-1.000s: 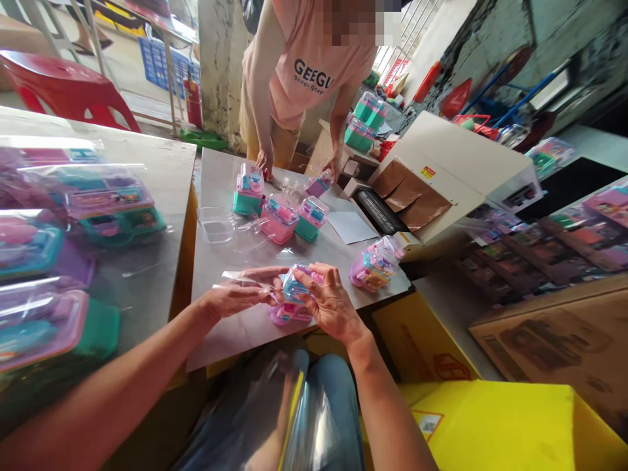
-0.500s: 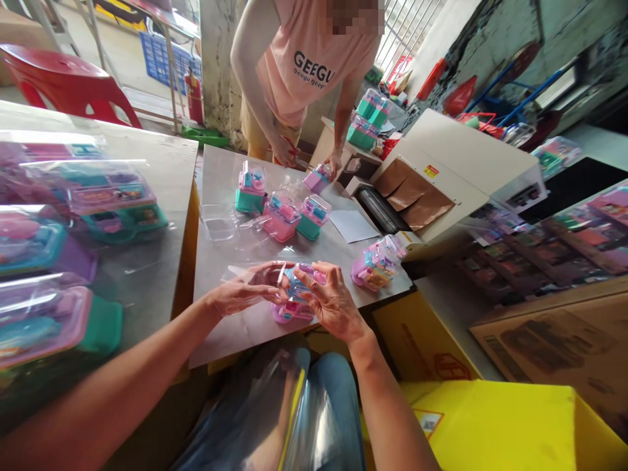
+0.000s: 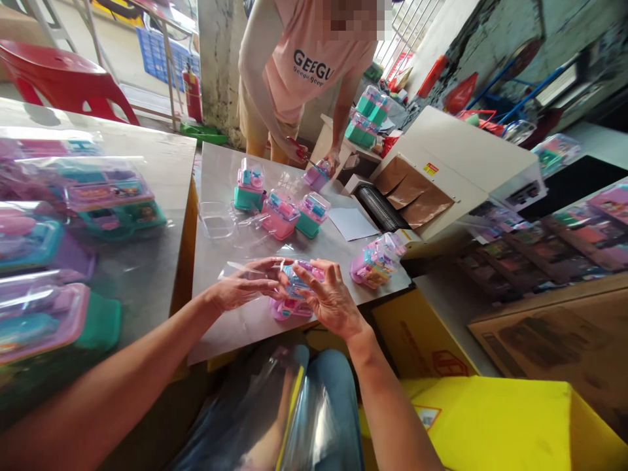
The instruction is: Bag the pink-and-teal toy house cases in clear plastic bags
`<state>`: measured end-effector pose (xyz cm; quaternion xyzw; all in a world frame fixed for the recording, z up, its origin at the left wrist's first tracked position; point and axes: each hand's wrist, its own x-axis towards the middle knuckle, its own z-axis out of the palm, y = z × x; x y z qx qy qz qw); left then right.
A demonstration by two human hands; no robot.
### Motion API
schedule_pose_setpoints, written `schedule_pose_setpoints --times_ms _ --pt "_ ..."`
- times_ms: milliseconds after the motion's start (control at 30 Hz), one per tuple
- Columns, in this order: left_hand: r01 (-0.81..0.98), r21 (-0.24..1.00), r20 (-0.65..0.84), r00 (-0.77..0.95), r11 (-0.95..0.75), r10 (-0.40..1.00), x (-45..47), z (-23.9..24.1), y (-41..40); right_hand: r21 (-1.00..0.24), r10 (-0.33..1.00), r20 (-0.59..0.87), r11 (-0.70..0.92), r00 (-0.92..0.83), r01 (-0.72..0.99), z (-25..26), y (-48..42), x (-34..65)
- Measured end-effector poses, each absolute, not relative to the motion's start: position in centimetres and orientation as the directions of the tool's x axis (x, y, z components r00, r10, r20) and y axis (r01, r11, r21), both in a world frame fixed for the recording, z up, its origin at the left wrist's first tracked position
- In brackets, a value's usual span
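Cramped workshop on my feed: grey-topped table (image 3: 220, 340) skewed under the head cam, cream machine (image 3: 471, 167) off to the right, and another table (image 3: 179, 157) on the left loaded with toy sets (image 3: 115, 196). Head view is all I've got, so going off that.

Biggest change in the last second is across the table. The co-worker (image 3: 304, 85) had one hand down by the boxes; now it's up with red-handled scissors (image 3: 299, 152), blades pointing at a purple box (image 3: 314, 176) steadied by the other hand. Can't see if they actually touch it.

My end barely budged. The pink toy box (image 3: 287, 310) is at the near edge of the grey table, between the two hands, with blue bits up top. Right hand (image 3: 334, 296) is spread over its top and right side, fingers bent onto it, so I'd call that a decent hold. Left hand (image 3: 243, 286) is half open on the other side, fingers curled in slightly more than a second ago, clear film (image 3: 234, 269) poking out past it. Can't tell if it's pinching film or just brushing it, too shiny. My read: work on this box is about where it was, steady on the right, still unsettled on the left.
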<state>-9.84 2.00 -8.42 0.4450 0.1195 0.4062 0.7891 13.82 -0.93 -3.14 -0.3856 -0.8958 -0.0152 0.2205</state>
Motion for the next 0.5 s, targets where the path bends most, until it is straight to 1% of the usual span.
schedule_pose_setpoints --times_ms 167,333,400,500 --pt "-0.549 0.794 0.184 0.628 0.263 0.756 -9.7 -8.1 1.8 -0.150 0.688 0.400 0.701 -0.605 0.698 -3.0 -1.0 13.8" --pt "-0.503 0.819 0.116 0.616 0.275 0.779 -10.2 -8.8 2.1 -0.143 0.693 0.410 0.691 -0.593 0.708 -3.3 -1.0 13.8" --pt "-0.452 0.855 0.082 0.602 0.254 0.794 -10.9 -9.0 2.5 -0.148 0.690 0.420 0.693 -0.590 0.706 -3.4 -1.0 13.7" --pt "-0.286 0.935 0.020 0.635 0.211 0.773 -12.3 -8.9 2.9 -0.167 0.691 0.444 0.690 -0.570 0.705 -3.4 -1.1 13.8"
